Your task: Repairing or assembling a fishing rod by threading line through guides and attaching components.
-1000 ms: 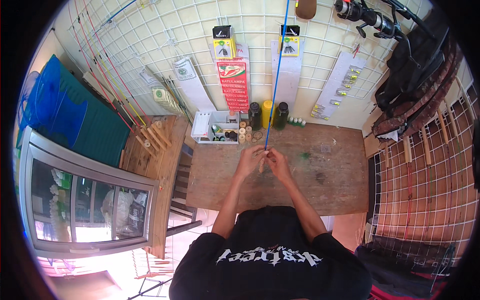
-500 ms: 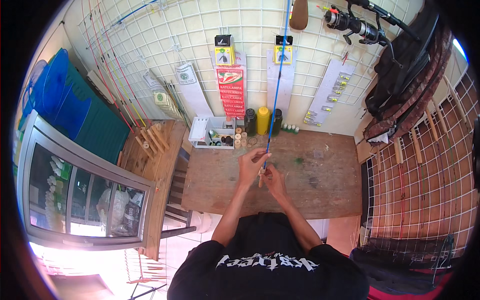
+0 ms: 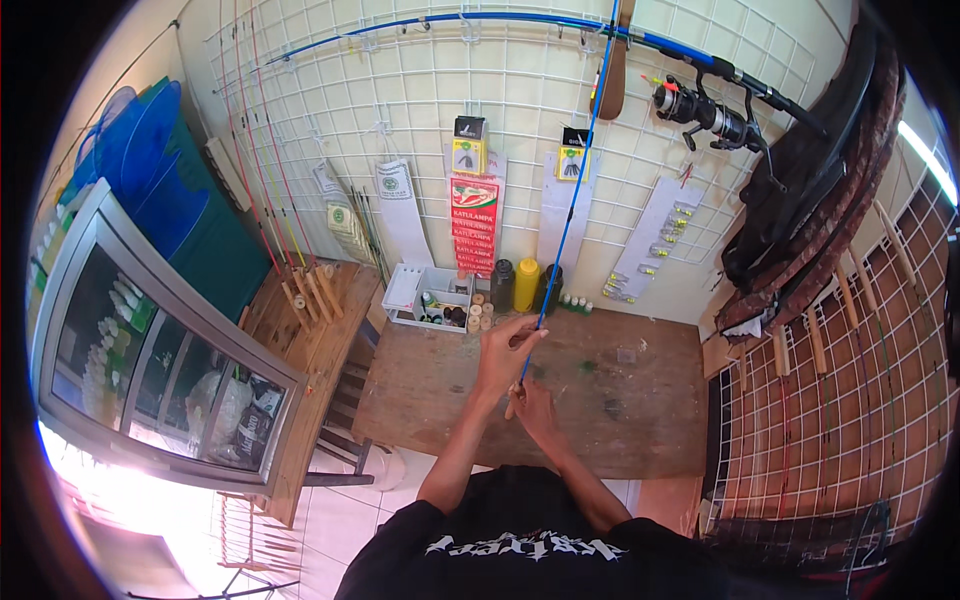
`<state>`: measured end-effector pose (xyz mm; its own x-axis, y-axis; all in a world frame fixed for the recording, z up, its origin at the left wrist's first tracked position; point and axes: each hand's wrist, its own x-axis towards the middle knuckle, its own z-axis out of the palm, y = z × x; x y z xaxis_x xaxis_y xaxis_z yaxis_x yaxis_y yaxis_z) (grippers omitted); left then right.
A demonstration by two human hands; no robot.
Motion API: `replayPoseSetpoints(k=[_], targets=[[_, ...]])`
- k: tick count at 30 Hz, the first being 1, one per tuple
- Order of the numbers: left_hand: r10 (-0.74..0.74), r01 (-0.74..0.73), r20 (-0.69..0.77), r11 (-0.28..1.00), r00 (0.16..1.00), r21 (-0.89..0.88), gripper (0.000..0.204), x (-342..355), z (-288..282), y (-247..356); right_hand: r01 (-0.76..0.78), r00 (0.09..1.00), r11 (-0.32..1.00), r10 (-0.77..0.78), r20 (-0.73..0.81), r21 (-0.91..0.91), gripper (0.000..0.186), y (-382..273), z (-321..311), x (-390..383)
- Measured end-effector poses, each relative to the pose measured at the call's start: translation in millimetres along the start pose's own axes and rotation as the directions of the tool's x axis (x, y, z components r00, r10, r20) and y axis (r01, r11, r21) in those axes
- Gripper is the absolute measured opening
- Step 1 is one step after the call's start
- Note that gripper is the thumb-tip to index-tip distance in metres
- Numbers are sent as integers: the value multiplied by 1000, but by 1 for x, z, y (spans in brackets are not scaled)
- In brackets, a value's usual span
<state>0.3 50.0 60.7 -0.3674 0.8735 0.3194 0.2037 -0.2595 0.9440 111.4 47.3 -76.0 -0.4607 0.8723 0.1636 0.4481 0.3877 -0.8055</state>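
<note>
A thin blue rod (image 3: 569, 220) runs from my hands up past the top of the view. My left hand (image 3: 505, 350) pinches the rod over the near half of the wooden worktable (image 3: 640, 400). Lower down, my right hand (image 3: 535, 410) closes round the bottom end of the rod, where a small light wooden handle (image 3: 512, 405) shows between the fingers. The exact grip of the right fingertips is partly hidden.
A white organizer (image 3: 425, 295), wooden spools (image 3: 480, 312) and bottles (image 3: 525, 285) line the table's back. Behind hang carded tackle (image 3: 470, 230) and a reel on a rod (image 3: 705, 115). A glass case (image 3: 160, 370) stands left; a wire rack (image 3: 830, 420) is at right.
My hands have moved lower in the view and apart along the rod, the right below the left. The camera view has shifted, showing more of the upper wall.
</note>
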Motion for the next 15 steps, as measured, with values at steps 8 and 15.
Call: replayPoseSetpoints(k=[8,15], targets=[[41,-36,-32,989,999,140,17,-11,-8,6,151,988,988,-152,-30,-41,17,4,3,-5],[23,-3,-120,987,992,161,17,-23,-5,5,-3,998,992,-4,58,123,20,14,11,-7]])
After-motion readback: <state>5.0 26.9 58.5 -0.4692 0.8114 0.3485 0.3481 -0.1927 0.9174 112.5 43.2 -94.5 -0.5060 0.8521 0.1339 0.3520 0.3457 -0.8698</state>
